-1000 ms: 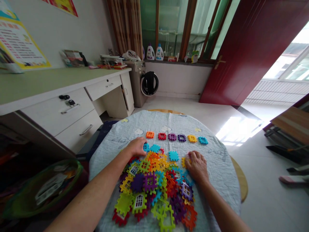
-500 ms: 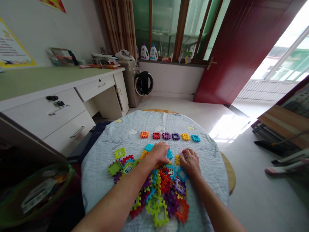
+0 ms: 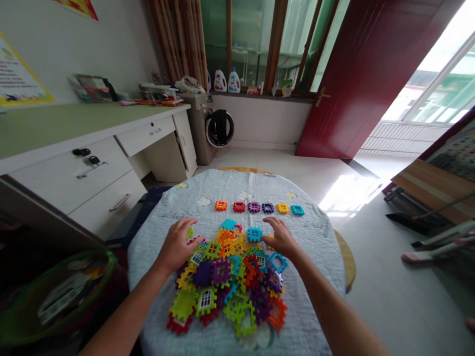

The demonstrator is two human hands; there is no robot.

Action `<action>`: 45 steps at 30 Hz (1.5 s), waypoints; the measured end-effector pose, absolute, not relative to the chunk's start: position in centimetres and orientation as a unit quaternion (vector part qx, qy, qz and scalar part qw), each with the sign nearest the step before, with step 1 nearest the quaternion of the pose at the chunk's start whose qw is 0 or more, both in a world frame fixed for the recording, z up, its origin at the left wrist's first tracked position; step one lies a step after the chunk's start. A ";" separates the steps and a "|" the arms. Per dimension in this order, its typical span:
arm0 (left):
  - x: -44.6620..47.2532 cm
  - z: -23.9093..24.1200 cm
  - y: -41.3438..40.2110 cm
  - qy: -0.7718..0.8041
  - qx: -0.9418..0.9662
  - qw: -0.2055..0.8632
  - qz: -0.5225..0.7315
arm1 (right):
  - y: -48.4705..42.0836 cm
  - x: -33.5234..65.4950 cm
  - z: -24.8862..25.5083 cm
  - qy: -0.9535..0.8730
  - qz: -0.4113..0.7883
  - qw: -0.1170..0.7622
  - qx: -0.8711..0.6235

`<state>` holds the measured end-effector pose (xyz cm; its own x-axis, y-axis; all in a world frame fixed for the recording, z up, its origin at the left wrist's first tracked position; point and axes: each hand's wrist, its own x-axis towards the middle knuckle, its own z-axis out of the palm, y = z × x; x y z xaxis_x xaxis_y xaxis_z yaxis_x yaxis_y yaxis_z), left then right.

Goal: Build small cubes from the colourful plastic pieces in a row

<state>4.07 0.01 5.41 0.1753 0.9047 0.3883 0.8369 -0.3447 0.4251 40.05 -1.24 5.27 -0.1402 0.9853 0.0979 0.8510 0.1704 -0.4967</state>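
My left hand is at the left edge of a heap of interlocking plastic building blocks, thumb and fingers apart, holding nothing I can see. It partly covers a light green block. Across the heap, my right hand is spread too, its fingertips close to a blue block; part of a yellow block shows under it. Beyond the hands, a spaced row runs from an orange block through a red block, purple ones and a yellow block to a blue block.
A pale blue cloth covers the round table. At lower left stands a green-rimmed bin. A white desk and a washing machine with its door ajar are beyond; a red door is at right.
My left hand has moved left from over the heap's top to its left edge, uncovering yellow and orange blocks. The right hand has shifted slightly left and up. The row is unchanged.
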 end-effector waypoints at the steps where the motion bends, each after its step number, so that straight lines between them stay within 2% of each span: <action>1: 2.4 4.2 -0.2 0.592 0.745 0.037 0.305 | -1.0 39.2 5.9 -0.757 0.165 0.168 -0.610; 5: -0.8 0.5 -1.0 0.635 0.709 -0.001 0.305 | 0.2 37.0 7.2 -0.789 0.148 0.045 -0.594; 10: 0.0 -0.2 -1.8 0.638 0.708 -0.017 0.303 | 1.1 36.7 6.8 -0.807 0.113 -0.014 -0.579; 17: -0.1 0.6 -2.2 0.648 0.682 0.014 0.339 | 1.3 36.8 6.1 -0.812 0.123 -0.003 -0.570; 22: -0.3 0.3 -2.1 0.653 0.680 0.020 0.333 | 2.1 40.1 6.2 -0.802 0.136 0.065 -0.578; 25: -0.5 0.0 -2.0 0.652 0.684 0.021 0.328 | 3.6 44.9 6.7 -0.770 0.101 0.092 -0.623; 32: -0.7 -0.3 -1.9 0.650 0.685 0.022 0.327 | 7.8 55.4 6.4 -0.679 0.059 0.056 -0.730; 45: -0.5 0.2 -2.0 0.654 0.680 0.029 0.330 | 10.9 57.6 3.8 -0.682 0.098 0.010 -0.725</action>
<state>-0.54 -2.05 0.16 -0.0731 0.9087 0.4110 0.8699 -0.1435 0.4718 57.64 10.88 3.77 0.0517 0.9904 -0.1283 0.9865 -0.0706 -0.1477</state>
